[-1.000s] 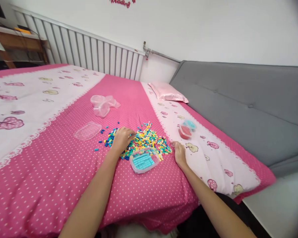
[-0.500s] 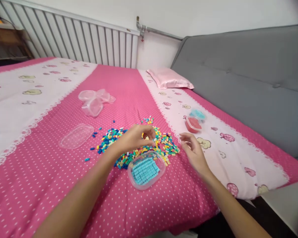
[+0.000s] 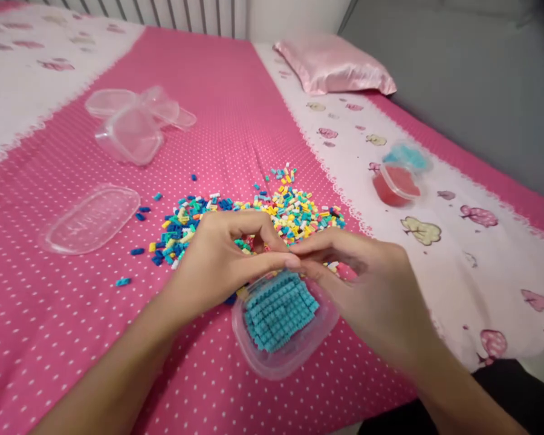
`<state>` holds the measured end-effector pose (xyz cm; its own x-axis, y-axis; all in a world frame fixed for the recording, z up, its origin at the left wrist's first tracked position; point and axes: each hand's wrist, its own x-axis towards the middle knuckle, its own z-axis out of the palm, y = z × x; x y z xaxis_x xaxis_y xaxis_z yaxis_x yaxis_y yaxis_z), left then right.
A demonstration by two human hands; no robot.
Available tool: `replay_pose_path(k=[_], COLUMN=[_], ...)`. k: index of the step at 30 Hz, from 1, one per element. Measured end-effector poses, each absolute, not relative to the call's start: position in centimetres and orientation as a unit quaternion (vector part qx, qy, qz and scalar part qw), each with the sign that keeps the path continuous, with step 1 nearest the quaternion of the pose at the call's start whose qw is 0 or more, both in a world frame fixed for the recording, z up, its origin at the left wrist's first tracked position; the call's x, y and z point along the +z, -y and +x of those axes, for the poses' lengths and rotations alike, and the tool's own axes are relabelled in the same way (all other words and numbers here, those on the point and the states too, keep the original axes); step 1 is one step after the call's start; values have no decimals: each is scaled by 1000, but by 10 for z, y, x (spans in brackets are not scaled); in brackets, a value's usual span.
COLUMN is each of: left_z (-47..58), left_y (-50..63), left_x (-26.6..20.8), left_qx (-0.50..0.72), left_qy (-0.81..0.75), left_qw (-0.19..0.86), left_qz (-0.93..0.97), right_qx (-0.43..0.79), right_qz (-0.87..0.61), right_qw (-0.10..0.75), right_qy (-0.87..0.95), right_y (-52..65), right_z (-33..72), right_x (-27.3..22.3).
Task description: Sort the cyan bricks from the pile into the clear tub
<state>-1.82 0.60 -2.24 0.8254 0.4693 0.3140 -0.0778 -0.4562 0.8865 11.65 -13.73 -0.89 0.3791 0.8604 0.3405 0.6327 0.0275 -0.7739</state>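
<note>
My left hand (image 3: pixel 236 251) and my right hand (image 3: pixel 358 272) meet fingertip to fingertip just above the far rim of a clear plastic container (image 3: pixel 276 368). Both are pinched closed; whatever is between the fingertips is hidden or too small to make out. Inside the container, rows of light-blue toy bricks (image 3: pixel 281 311) are packed side by side, with a bare strip along the near and right sides. Behind the hands spreads a pile of small mixed-colour bricks (image 3: pixel 299 211), partly covered by my fingers.
An oval clear lid (image 3: pixel 93 220) lies at the left. Farther back are stacked clear containers and lids (image 3: pixel 131 133). On the right stand a container of red pieces (image 3: pixel 395 186) and one of blue pieces (image 3: pixel 408 156). A pink pillow (image 3: pixel 335 63) rests at the back. Few stray bricks (image 3: pixel 123 282) lie left.
My right hand has moved left and now meets my left hand above the container; they were apart before. The view has tilted down and come closer.
</note>
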Motion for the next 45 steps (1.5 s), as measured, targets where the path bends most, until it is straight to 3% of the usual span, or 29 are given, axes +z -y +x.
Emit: replay_pose_path(k=[8, 12, 45], left_z=[-25, -22, -17], left_y=[-31, -30, -20], left_x=[-21, -25, -29], left_qx=[163, 87, 15], left_qy=[-87, -86, -104], left_qw=[410, 415, 450], left_qz=[893, 901, 887], right_qx=[51, 9, 8], right_qz=[-695, -687, -706], right_qw=[211, 134, 120], right_qy=[685, 714, 697], right_y=[159, 162, 152], right_z=[122, 116, 109], right_x=[-5, -15, -29])
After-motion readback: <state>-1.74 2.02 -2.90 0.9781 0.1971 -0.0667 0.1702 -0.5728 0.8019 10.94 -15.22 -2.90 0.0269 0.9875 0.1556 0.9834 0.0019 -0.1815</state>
